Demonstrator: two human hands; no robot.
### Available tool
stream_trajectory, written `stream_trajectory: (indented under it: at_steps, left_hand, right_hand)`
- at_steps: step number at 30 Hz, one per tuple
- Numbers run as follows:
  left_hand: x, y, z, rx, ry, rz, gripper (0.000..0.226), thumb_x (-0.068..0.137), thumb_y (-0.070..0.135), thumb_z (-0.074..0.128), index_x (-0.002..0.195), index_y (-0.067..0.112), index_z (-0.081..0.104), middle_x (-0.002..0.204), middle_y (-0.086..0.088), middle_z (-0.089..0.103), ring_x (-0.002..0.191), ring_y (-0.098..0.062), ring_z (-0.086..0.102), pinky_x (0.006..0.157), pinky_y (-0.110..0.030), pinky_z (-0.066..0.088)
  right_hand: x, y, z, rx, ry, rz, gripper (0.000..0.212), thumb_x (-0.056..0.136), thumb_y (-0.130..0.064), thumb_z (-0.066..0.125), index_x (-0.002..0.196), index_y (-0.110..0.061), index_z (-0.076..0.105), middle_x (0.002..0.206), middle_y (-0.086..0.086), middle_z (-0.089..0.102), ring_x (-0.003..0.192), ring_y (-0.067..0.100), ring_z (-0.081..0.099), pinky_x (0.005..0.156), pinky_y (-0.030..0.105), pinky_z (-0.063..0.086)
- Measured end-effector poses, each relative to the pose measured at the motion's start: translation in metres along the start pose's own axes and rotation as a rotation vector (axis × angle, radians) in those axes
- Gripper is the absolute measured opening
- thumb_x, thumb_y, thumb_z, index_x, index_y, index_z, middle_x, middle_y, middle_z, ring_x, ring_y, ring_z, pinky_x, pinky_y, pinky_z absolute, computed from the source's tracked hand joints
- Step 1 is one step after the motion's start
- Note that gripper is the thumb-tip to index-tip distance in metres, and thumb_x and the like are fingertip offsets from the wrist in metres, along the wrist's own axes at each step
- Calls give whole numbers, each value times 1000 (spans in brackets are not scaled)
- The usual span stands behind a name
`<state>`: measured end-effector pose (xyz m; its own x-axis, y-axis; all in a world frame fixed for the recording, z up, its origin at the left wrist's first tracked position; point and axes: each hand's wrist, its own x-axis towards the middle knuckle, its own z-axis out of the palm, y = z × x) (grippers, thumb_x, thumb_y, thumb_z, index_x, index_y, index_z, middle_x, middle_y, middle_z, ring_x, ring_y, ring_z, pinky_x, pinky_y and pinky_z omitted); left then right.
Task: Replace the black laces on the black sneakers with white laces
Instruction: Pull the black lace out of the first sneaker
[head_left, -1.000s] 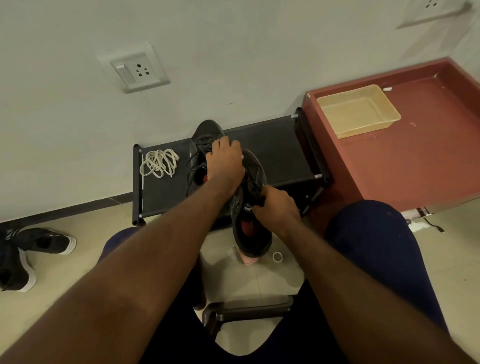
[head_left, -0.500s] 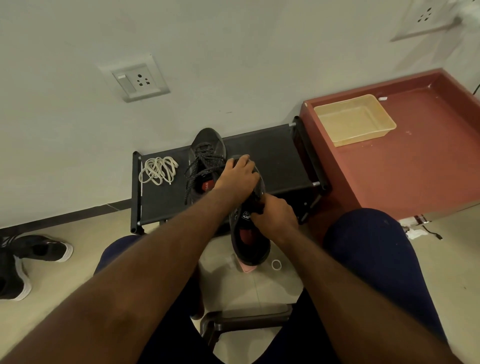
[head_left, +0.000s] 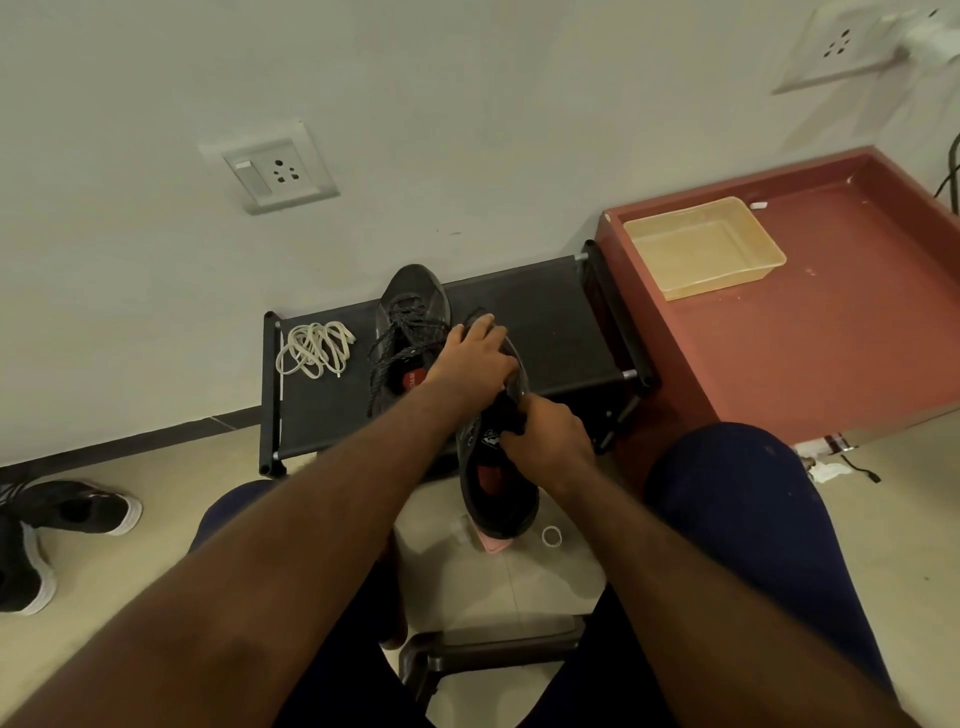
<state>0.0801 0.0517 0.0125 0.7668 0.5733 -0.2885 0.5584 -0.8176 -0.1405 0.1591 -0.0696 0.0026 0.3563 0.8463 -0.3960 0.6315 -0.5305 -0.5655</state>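
One black sneaker (head_left: 496, 488) is held up in front of the low black rack (head_left: 545, 317), heel toward me. My left hand (head_left: 475, 358) grips its toe end from above. At the tongue, my right hand (head_left: 545, 436) pinches the black lace; the lace itself is mostly hidden by my fingers. The second black sneaker (head_left: 410, 306) lies on the rack with its black laces (head_left: 395, 343) loose. A bundle of white laces (head_left: 314, 348) lies on the rack's left end.
A red platform (head_left: 831, 322) with a beige tray (head_left: 704, 247) stands to the right of the rack. Black-and-white shoes (head_left: 67, 514) sit on the floor at left. A small white ring (head_left: 551, 535) lies on the floor. A black stool frame (head_left: 493, 649) is between my knees.
My left hand slid from over the rack sneaker onto the held sneaker's toe. The held sneaker has shifted slightly right, and my right hand stays at its tongue.
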Motion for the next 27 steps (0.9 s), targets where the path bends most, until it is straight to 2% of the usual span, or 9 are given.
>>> stream_trajectory:
  at_steps: [5, 8, 10, 12, 14, 18, 24, 27]
  left_hand:
    - [-1, 2, 1, 22, 72, -77, 39, 99, 24, 52, 138, 18, 48, 154, -9, 29, 148, -30, 12, 118, -54, 20]
    - [-4, -7, -6, -239, 258, -352, 31, 98, 17, 50, 129, 13, 52, 147, -8, 36, 144, -28, 21, 116, -51, 23]
    - [-8, -16, -8, -342, 380, -437, 29, 95, 11, 53, 124, 12, 53, 149, -11, 35, 144, -31, 21, 115, -52, 24]
    - [-11, -21, -9, -301, 390, -338, 40, 87, 3, 58, 124, 14, 53, 154, -14, 28, 147, -33, 15, 116, -54, 21]
    - [-12, -19, -13, -213, 285, -149, 55, 81, 3, 61, 133, 19, 51, 160, -14, 16, 149, -34, 7, 118, -56, 14]
    - [-9, -7, -5, -49, 106, 45, 47, 87, 21, 64, 132, 27, 56, 163, -12, 9, 150, -33, -2, 119, -59, 9]
    - [-4, -5, 4, 76, 66, 49, 34, 98, 24, 56, 132, 23, 54, 160, -14, 20, 150, -34, 5, 118, -58, 15]
    - [-5, -3, 2, -20, 146, -78, 36, 97, 19, 54, 134, 17, 51, 155, -10, 28, 148, -30, 13, 119, -54, 18]
  right_hand:
    - [0, 2, 0, 1, -1, -8, 18, 86, -27, 61, 102, -22, 59, 92, 0, 66, 82, 23, 62, 69, 35, 54]
    - [1, 3, -1, -4, 0, -5, 23, 85, -29, 63, 105, -19, 59, 100, 4, 67, 92, 29, 64, 75, 38, 55]
    - [1, 2, -1, -15, 0, -5, 21, 86, -29, 64, 103, -19, 58, 100, 4, 66, 94, 28, 63, 76, 38, 55]
    - [1, 3, 0, -23, -4, -6, 18, 87, -29, 65, 99, -19, 54, 96, 2, 63, 93, 27, 62, 73, 36, 53]
    - [0, 2, 0, -23, -4, -4, 18, 87, -28, 65, 97, -20, 53, 93, 0, 60, 92, 26, 62, 72, 35, 51]
    - [1, 1, 1, -16, 1, -6, 20, 85, -28, 62, 104, -21, 59, 94, 0, 66, 86, 24, 64, 73, 37, 57]
    - [1, 2, 2, -20, -7, -12, 19, 85, -25, 61, 104, -22, 59, 90, -2, 63, 80, 22, 60, 66, 33, 51]
    - [1, 2, 1, -12, -5, -3, 23, 85, -26, 63, 107, -22, 60, 95, 0, 65, 86, 24, 63, 72, 36, 56]
